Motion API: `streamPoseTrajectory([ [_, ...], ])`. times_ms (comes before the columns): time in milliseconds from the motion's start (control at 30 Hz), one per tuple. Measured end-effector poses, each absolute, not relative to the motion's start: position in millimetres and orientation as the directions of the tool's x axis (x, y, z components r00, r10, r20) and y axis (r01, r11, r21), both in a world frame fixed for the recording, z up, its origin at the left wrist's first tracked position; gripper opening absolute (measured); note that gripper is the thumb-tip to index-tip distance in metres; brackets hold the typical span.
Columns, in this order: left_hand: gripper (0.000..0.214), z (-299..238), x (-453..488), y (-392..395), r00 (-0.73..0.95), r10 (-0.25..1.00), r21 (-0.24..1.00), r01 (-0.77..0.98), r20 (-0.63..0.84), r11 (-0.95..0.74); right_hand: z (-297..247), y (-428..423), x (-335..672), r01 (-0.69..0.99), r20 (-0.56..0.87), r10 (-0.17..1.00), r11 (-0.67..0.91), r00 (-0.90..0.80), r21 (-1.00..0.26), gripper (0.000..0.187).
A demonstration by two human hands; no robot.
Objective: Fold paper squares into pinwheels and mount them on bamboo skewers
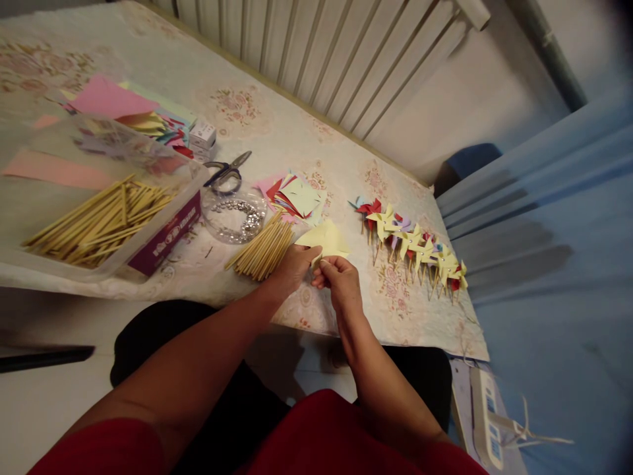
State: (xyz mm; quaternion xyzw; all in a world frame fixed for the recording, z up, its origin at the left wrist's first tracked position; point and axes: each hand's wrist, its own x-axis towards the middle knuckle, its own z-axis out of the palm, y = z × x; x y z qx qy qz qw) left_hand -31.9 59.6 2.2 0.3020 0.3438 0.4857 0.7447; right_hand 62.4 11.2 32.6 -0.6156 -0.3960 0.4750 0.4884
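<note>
Both hands pinch a pale yellow paper square (325,240) just above the table's front edge. My left hand (293,267) grips its near left corner; my right hand (339,279) holds its near edge with closed fingers. A loose bundle of wooden sticks (262,251) lies just left of my left hand. Behind the paper lies a pile of cut coloured paper squares (295,196). To the right, a row of finished paper pinwheels (414,245) on sticks lies along the table.
A clear dish of shiny pins (236,216) and scissors (227,171) sit behind the sticks. A clear box (163,245) of more sticks stands at the left, with coloured paper sheets (106,97) behind. A radiator (321,53) lines the wall; a power strip (487,415) lies at the lower right.
</note>
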Motion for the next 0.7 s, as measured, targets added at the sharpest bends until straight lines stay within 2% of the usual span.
streamPoseTrajectory([
  [700, 0.023, -4.9, -30.4, 62.6, 0.288, 0.936, 0.796, -0.507, -0.204, 0.330, 29.8, 11.4, 69.2, 0.022, -0.158, 0.970, -0.165, 0.185, -0.986, 0.017],
])
